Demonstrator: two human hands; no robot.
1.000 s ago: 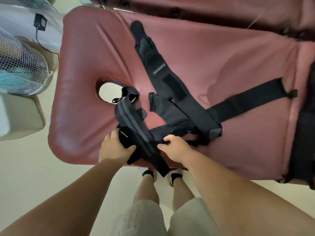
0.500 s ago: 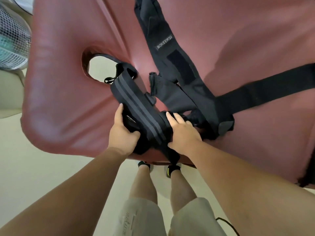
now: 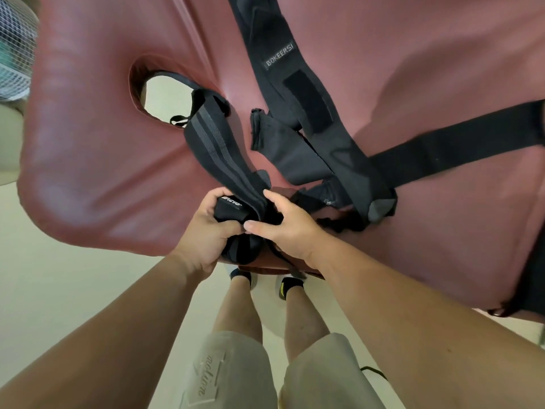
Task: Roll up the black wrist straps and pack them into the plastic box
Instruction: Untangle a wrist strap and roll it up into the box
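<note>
A black wrist strap with grey stripes [image 3: 218, 154] runs from the round hole in the maroon massage table [image 3: 88, 160] down to the near edge. Its near end is bunched into a small roll held between both hands. My left hand [image 3: 206, 231] grips the roll from the left and below. My right hand [image 3: 283, 228] presses on it from the right, thumb touching the left fingers. A second black strap marked BOKEERSI [image 3: 298, 93] lies diagonally across the table. No plastic box is in view.
A wide black band [image 3: 454, 143] crosses the table to the right. More black strap pieces [image 3: 298, 154] lie tangled under the BOKEERSI strap. A white fan [image 3: 14, 54] stands at the far left. My legs and feet are below the table edge.
The view has moved closer to the table. Both hands have closed together around the striped strap's near end, which is now bunched into a tighter roll at the table edge.
</note>
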